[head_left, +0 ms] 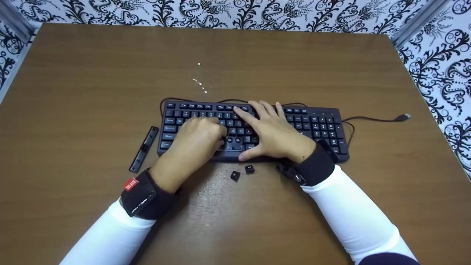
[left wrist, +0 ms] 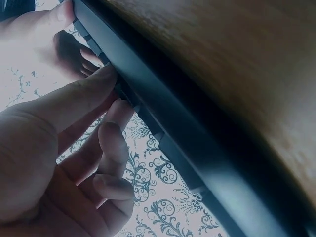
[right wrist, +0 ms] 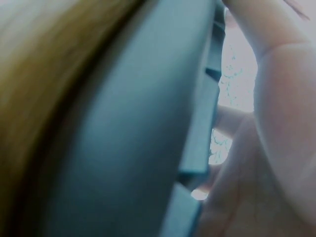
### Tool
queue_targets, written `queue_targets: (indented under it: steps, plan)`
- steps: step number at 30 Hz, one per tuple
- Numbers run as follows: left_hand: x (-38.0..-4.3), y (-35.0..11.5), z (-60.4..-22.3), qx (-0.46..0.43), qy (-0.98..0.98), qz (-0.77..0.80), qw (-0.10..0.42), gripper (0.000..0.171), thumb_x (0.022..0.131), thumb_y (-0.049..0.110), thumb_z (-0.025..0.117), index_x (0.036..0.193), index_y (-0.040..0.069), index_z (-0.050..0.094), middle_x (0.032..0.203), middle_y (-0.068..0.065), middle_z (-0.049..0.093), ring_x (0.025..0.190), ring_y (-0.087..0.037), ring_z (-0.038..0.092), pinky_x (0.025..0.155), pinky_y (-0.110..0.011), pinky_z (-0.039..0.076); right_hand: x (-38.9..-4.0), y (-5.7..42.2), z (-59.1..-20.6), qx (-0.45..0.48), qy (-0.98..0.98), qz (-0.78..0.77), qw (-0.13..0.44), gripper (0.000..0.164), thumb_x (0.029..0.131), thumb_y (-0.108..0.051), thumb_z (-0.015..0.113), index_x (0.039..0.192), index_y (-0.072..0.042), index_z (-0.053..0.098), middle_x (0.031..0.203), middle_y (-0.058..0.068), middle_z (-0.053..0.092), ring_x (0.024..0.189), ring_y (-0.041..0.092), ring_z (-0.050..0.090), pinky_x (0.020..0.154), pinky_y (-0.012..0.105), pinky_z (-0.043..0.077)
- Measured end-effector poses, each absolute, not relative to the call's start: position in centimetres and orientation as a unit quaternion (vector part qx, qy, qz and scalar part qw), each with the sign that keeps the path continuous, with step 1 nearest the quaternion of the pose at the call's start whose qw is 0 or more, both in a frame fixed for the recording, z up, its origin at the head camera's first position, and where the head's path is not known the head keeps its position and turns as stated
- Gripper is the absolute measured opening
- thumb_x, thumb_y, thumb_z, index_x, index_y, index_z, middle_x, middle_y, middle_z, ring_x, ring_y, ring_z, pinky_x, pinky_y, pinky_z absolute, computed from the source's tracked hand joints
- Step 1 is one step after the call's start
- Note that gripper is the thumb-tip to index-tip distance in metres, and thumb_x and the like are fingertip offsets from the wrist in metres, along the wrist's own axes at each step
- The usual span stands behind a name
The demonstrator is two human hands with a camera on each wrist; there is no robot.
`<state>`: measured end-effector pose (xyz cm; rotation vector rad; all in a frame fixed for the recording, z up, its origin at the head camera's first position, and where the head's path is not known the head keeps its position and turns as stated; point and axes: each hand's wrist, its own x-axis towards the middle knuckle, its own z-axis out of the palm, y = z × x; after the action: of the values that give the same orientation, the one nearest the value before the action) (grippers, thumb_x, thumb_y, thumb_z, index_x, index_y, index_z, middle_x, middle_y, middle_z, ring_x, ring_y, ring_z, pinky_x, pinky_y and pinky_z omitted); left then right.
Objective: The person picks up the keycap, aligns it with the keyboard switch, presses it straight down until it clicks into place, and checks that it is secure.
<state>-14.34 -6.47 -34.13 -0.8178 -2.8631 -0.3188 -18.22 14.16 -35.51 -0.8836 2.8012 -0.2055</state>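
Note:
A black keyboard (head_left: 228, 157) lies on the wooden table. Over its lower left part, my left hand (head_left: 198, 134) has its fingers curled down; the left wrist view shows the thumb (left wrist: 94, 81) and index finger pinching a key at the front row. The key itself is mostly hidden. My right hand (head_left: 274, 138) is spread across the middle of the keyboard, its thumb near the front edge. Between the hands, round bare key sockets (head_left: 234, 140) show. Two loose keycaps, one (head_left: 235, 176) beside the other (head_left: 250, 169), lie in front of the keyboard.
Left of the keyboard lies a long black bar (head_left: 143, 149), shaped like a space bar. A cable (head_left: 371, 119) runs behind the keyboard and ends in a USB plug (head_left: 402, 117) at the right. Small pale specks (head_left: 199, 83) mark the table behind. Patterned white covering surrounds the table.

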Motion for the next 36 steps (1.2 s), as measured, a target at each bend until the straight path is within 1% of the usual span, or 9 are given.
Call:
queue_targets:
  steps: [6, 10, 14, 19, 26, 31, 34, 36]
  plan:
    - [-14.36, -6.57, -34.14, -0.269, -0.954, -0.108, 0.078, 0.009, 0.075, 0.018, 0.074, 0.083, 0.015, 0.072, 0.08, -0.004, 0.068, 0.069, -0.025, 0.065, 0.067, -0.039, 0.054, -18.27, 14.11, -35.54, -0.298, 0.947, -0.069, 0.099, 0.115, 0.054, -0.081, 0.06, 0.146, -0.036, 0.009, 0.152, 0.015, 0.014, 0.139, 0.038, 0.013, 0.11, 0.064, 0.004]
    - [-14.36, -6.59, -34.32, -0.263, -0.955, -0.106, 0.085, 0.006, 0.075, 0.018, 0.074, 0.08, 0.016, 0.072, 0.079, -0.002, 0.068, 0.068, -0.024, 0.065, 0.063, -0.039, 0.053, -18.29, 14.05, -35.57, -0.3, 0.947, -0.069, 0.096, 0.114, 0.054, -0.081, 0.06, 0.146, -0.036, 0.009, 0.152, 0.014, 0.014, 0.139, 0.038, 0.013, 0.11, 0.064, 0.003]
    - [-14.37, -6.61, -34.58, -0.256, -0.957, -0.108, 0.086, 0.007, 0.074, 0.019, 0.075, 0.081, 0.018, 0.072, 0.08, -0.001, 0.067, 0.069, -0.022, 0.065, 0.06, -0.037, 0.053, -18.26, 14.07, -35.65, -0.302, 0.946, -0.068, 0.099, 0.114, 0.054, -0.081, 0.06, 0.146, -0.036, 0.009, 0.153, 0.014, 0.014, 0.139, 0.039, 0.013, 0.109, 0.064, 0.003]
    - [-14.44, -6.59, -34.65, -0.237, -0.962, -0.122, 0.066, 0.01, 0.073, 0.019, 0.076, 0.082, 0.019, 0.072, 0.083, 0.001, 0.067, 0.073, -0.021, 0.065, 0.062, -0.036, 0.054, -18.21, 14.04, -35.69, -0.301, 0.946, -0.066, 0.103, 0.115, 0.054, -0.081, 0.059, 0.146, -0.036, 0.009, 0.153, 0.015, 0.013, 0.139, 0.039, 0.012, 0.11, 0.064, 0.003]
    - [-14.67, -6.54, -34.4, -0.229, -0.963, -0.139, 0.031, 0.01, 0.074, 0.02, 0.075, 0.083, 0.02, 0.071, 0.086, 0.001, 0.068, 0.076, -0.021, 0.065, 0.065, -0.037, 0.054, -18.14, 14.09, -35.69, -0.295, 0.947, -0.063, 0.108, 0.115, 0.054, -0.082, 0.058, 0.146, -0.036, 0.007, 0.153, 0.014, 0.012, 0.14, 0.038, 0.011, 0.11, 0.063, 0.002]
    - [-15.13, -7.16, -34.63, -0.213, -0.963, -0.167, 0.006, 0.005, 0.075, 0.022, 0.074, 0.076, 0.024, 0.071, 0.086, 0.005, 0.069, 0.077, -0.018, 0.065, 0.065, -0.036, 0.054, -18.12, 14.13, -35.58, -0.296, 0.947, -0.067, 0.109, 0.114, 0.054, -0.081, 0.059, 0.146, -0.036, 0.008, 0.153, 0.014, 0.012, 0.14, 0.039, 0.011, 0.11, 0.063, 0.002]
    - [-15.23, -7.36, -34.77, -0.211, -0.962, -0.17, 0.007, 0.007, 0.075, 0.022, 0.074, 0.072, 0.026, 0.069, 0.085, 0.006, 0.069, 0.077, -0.018, 0.065, 0.065, -0.037, 0.053, -18.13, 14.12, -35.5, -0.295, 0.947, -0.069, 0.108, 0.114, 0.054, -0.081, 0.059, 0.146, -0.036, 0.008, 0.153, 0.014, 0.012, 0.14, 0.038, 0.011, 0.11, 0.063, 0.002]
    - [-15.18, -7.36, -34.78, -0.22, -0.961, -0.165, 0.019, 0.008, 0.074, 0.02, 0.074, 0.072, 0.025, 0.069, 0.083, 0.006, 0.068, 0.076, -0.018, 0.064, 0.064, -0.037, 0.053, -18.12, 14.08, -35.46, -0.294, 0.947, -0.069, 0.107, 0.114, 0.054, -0.081, 0.059, 0.146, -0.036, 0.008, 0.153, 0.014, 0.012, 0.14, 0.038, 0.011, 0.11, 0.063, 0.002]
